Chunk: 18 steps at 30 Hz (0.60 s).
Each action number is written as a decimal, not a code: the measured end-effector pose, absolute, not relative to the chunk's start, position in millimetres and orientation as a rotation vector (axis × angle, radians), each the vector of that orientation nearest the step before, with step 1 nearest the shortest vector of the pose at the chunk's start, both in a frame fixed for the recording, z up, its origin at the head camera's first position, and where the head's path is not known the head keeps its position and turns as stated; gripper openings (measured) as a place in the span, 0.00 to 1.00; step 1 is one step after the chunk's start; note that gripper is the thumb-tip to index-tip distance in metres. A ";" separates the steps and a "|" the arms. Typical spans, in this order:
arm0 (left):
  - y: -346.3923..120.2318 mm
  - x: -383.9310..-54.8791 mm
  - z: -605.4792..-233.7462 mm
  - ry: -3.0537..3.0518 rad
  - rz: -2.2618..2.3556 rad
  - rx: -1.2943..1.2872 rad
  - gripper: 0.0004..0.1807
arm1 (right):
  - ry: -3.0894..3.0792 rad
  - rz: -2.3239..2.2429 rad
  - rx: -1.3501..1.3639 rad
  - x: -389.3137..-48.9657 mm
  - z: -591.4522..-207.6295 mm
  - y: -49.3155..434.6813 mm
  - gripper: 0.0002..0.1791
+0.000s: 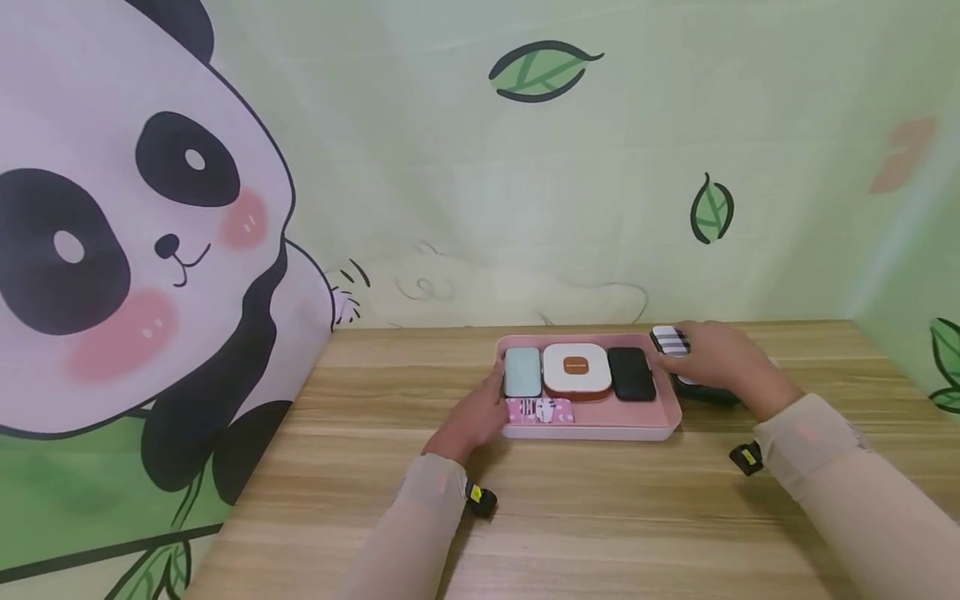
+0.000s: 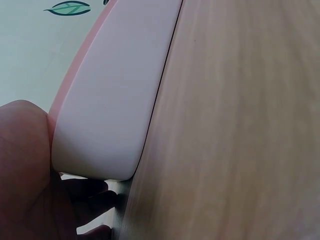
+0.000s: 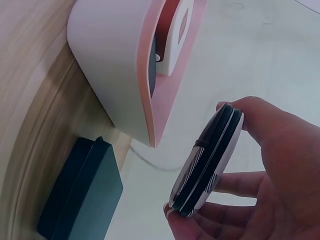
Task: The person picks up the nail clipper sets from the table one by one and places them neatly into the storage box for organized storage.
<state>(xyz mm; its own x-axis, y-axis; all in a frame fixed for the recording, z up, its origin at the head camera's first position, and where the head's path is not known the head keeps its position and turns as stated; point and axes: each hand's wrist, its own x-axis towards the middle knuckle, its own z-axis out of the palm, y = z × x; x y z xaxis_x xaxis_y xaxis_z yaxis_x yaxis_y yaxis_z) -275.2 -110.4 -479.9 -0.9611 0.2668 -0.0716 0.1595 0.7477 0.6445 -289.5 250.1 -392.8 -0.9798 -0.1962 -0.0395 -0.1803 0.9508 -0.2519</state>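
A pink tray [image 1: 592, 421] with white outer walls lies on the wooden table. My left hand [image 1: 472, 417] grips its left end, thumb at the rim and fingers around the outside. Inside stand a light blue case [image 1: 522, 372], a white box with a brown label [image 1: 555, 358], a black case [image 1: 632, 373] and a pink patterned packet [image 1: 551, 410]. Just past the tray's right end, my right hand [image 3: 285, 150] pinches a slim striped compact case [image 3: 205, 160] between thumb and fingers, held on edge above the table.
A dark green box [image 3: 82, 190] rests on the table beside the tray's right end, partly under my right hand in the head view. Behind the table [image 1: 585, 517] hangs a pale green cloth [image 1: 450, 167] printed with a panda and leaves.
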 end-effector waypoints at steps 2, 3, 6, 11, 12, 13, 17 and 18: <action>-110.5 -274.7 -479.4 2.778 1.006 0.318 0.37 | 3.047 -0.378 -0.299 -291.1 -393.4 247.7 0.43; -110.6 -274.7 -479.5 2.775 1.006 0.311 0.36 | 3.050 -0.377 -0.305 -291.9 -393.4 246.5 0.43; -109.9 -274.9 -480.1 2.774 1.000 0.301 0.36 | 3.062 -0.374 -0.314 -291.9 -393.5 242.1 0.40; -110.0 -275.8 -482.8 2.778 1.004 0.314 0.36 | 3.054 -0.368 -0.358 -293.4 -392.4 232.6 0.34; -110.2 -276.0 -483.1 2.781 1.005 0.317 0.36 | 3.049 -0.369 -0.363 -294.0 -392.1 230.2 0.33; -110.4 -276.6 -483.4 2.786 1.005 0.326 0.36 | 3.044 -0.370 -0.370 -294.6 -392.0 227.6 0.33; -110.8 -277.8 -483.5 2.795 1.003 0.344 0.36 | 3.033 -0.353 -0.378 -298.9 -393.5 218.0 0.31; -110.7 -278.0 -483.5 2.797 0.999 0.347 0.36 | 3.031 -0.347 -0.381 -300.2 -394.3 216.0 0.31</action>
<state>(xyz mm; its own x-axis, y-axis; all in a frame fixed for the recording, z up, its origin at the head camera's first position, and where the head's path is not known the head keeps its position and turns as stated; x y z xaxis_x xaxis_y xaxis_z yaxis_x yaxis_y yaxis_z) -278.0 -110.7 -483.5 -0.9617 0.2664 -0.0643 0.1654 0.7513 0.6390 -300.2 216.0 -394.3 -0.9670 -0.2519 -0.0383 -0.2368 0.9438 -0.2306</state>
